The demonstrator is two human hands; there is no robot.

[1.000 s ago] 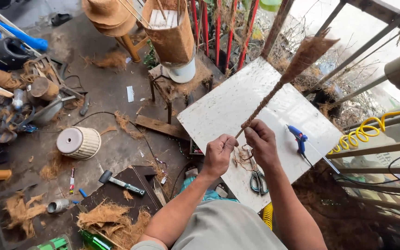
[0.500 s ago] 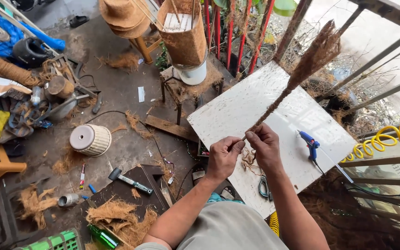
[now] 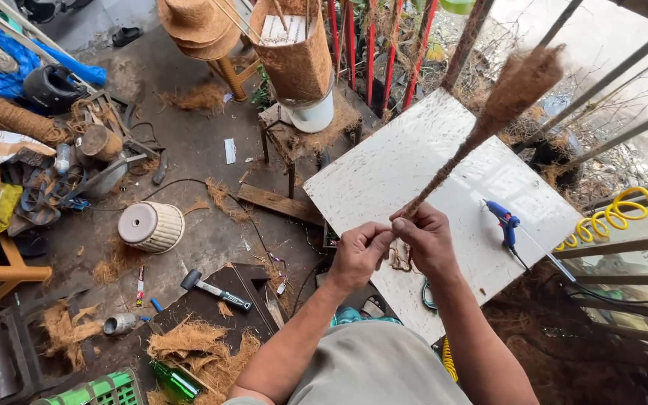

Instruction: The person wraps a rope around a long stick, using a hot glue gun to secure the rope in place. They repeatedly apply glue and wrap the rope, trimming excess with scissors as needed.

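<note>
Both hands meet over the near edge of a white board [image 3: 406, 161]. My left hand [image 3: 359, 255] pinches the lower end of a long stick wrapped in brown coir fibre [image 3: 451, 161]. My right hand [image 3: 429, 240] grips the same stick just above it. The stick slants up to the right and ends in a bushy fibre tuft [image 3: 523, 79]. A loose curl of fibre string [image 3: 399, 261] hangs below my right hand. A blue glue gun [image 3: 505, 221] lies on the board to the right of my hands.
A hammer [image 3: 215, 289] lies on a dark board at lower left, with coir piles [image 3: 189, 341] and a green bottle [image 3: 176, 381] near it. A white ribbed pot [image 3: 151, 226] lies on the floor. A fibre-wrapped bucket [image 3: 298, 64] stands on a stool. Railing bars and a yellow coiled hose [image 3: 616, 214] are at the right.
The view has shifted and the hands and stick sit slightly higher and closer. Both hands keep their hold on the stick's lower end, fingers working the fibre.
</note>
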